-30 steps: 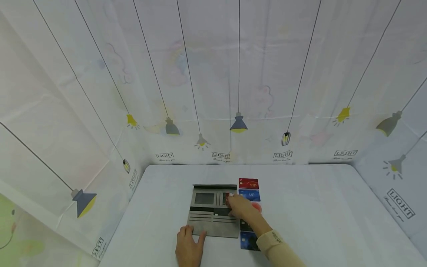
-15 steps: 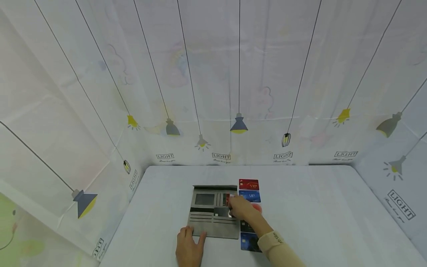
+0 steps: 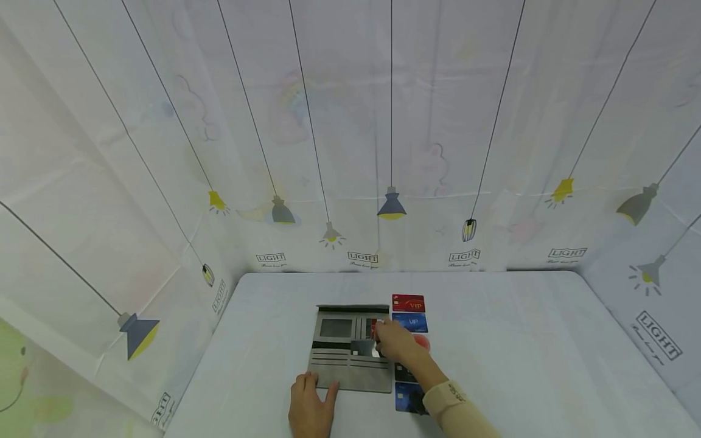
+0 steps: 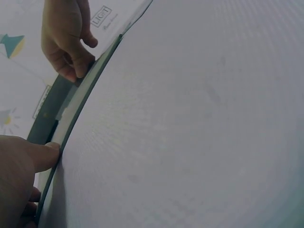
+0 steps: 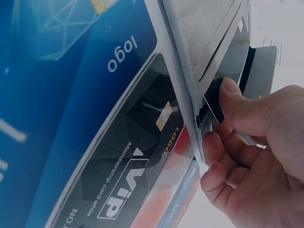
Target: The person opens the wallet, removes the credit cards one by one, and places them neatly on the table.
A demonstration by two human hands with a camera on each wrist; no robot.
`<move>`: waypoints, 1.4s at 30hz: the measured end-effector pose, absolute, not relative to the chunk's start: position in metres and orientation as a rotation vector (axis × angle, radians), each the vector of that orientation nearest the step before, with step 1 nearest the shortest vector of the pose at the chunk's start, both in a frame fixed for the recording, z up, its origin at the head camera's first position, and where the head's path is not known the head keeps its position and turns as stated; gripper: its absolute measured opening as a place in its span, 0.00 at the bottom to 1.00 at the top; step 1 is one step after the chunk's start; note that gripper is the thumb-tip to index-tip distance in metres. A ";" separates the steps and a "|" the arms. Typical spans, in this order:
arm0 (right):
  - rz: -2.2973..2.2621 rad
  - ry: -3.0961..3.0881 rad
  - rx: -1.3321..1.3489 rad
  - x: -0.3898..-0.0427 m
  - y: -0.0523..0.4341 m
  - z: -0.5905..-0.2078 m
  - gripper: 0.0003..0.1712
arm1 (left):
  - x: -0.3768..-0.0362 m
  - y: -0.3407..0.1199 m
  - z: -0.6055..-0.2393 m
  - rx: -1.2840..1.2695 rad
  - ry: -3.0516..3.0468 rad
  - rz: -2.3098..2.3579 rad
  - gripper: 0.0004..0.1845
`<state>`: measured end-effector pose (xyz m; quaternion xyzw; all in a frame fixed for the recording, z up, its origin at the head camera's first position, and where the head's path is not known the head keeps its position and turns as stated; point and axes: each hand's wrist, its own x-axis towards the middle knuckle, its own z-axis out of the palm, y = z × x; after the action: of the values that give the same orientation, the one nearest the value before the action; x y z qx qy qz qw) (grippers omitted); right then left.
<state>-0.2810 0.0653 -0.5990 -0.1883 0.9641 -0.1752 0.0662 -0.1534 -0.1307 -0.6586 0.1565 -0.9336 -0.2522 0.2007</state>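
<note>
Our right hand (image 3: 397, 342) pinches a dark card (image 3: 364, 348) over the middle of the open wallet (image 3: 350, 365). Our left hand (image 3: 311, 406) lies flat, fingers straight, on the wallet's near left corner.

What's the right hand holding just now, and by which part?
The right hand pinches a dark card by its right end, over the open grey wallet. The left hand presses the wallet's near-left corner.

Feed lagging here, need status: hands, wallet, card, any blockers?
Left hand flat on the near edge of the open grey wallet. Right hand pinches a dark card at a wallet slot. Card row alongside, under the right forearm; nothing blocking.
</note>
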 end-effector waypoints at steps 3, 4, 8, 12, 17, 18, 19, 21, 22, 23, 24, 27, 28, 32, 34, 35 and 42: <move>-0.520 2.909 -0.561 -0.280 0.065 -0.598 0.09 | -0.153 -0.131 -0.658 0.428 -2.601 -0.698 0.27; -0.521 2.909 -0.558 -0.280 0.065 -0.598 0.09 | -0.153 -0.131 -0.658 0.426 -2.599 -0.695 0.27; -0.526 2.916 -0.564 -0.280 0.065 -0.600 0.09 | -0.152 -0.130 -0.659 0.433 -2.601 -0.686 0.27; -0.469 2.989 -0.570 -0.281 0.067 -0.605 0.09 | -0.152 -0.130 -0.660 0.451 -2.616 -0.691 0.28; -0.443 3.032 -0.546 -0.284 0.068 -0.609 0.11 | -0.152 -0.130 -0.661 0.461 -2.610 -0.686 0.28; -0.464 3.022 -0.548 -0.284 0.069 -0.609 0.11 | -0.152 -0.130 -0.661 0.458 -2.603 -0.685 0.28; -0.494 3.008 -0.549 -0.285 0.069 -0.608 0.11 | -0.153 -0.130 -0.660 0.451 -2.594 -0.686 0.28; -0.546 2.981 -0.555 -0.286 0.070 -0.606 0.10 | -0.153 -0.131 -0.659 0.443 -2.580 -0.687 0.28; -0.564 2.971 -0.560 -0.286 0.071 -0.605 0.10 | -0.153 -0.131 -0.658 0.437 -2.575 -0.690 0.28; -0.577 2.962 -0.566 -0.286 0.071 -0.605 0.11 | -0.153 -0.131 -0.658 0.434 -2.572 -0.692 0.28; -0.590 2.951 -0.570 -0.287 0.072 -0.604 0.12 | -0.153 -0.131 -0.657 0.431 -2.574 -0.689 0.28; -0.604 2.922 -0.587 -0.287 0.074 -0.601 0.15 | -0.153 -0.131 -0.657 0.441 -2.579 -0.690 0.28; -0.607 2.916 -0.589 -0.287 0.074 -0.601 0.15 | -0.153 -0.131 -0.656 0.442 -2.580 -0.691 0.28; -0.622 2.903 -0.565 -0.286 0.074 -0.599 0.16 | -0.153 -0.130 -0.656 0.440 -2.577 -0.698 0.27; -0.629 2.903 -0.547 -0.285 0.073 -0.599 0.16 | -0.153 -0.130 -0.657 0.439 -2.577 -0.699 0.28; -0.628 2.902 -0.538 -0.285 0.073 -0.600 0.16 | -0.153 -0.130 -0.657 0.437 -2.576 -0.699 0.28; -0.712 2.882 -0.474 -0.285 0.076 -0.601 0.16 | -0.153 -0.130 -0.658 0.434 -2.581 -0.697 0.28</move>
<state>-0.2846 0.0762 -0.6008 -0.1574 0.9565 -0.2363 0.0677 -0.1530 -0.1304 -0.6585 0.1566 -0.9306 -0.2513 0.2150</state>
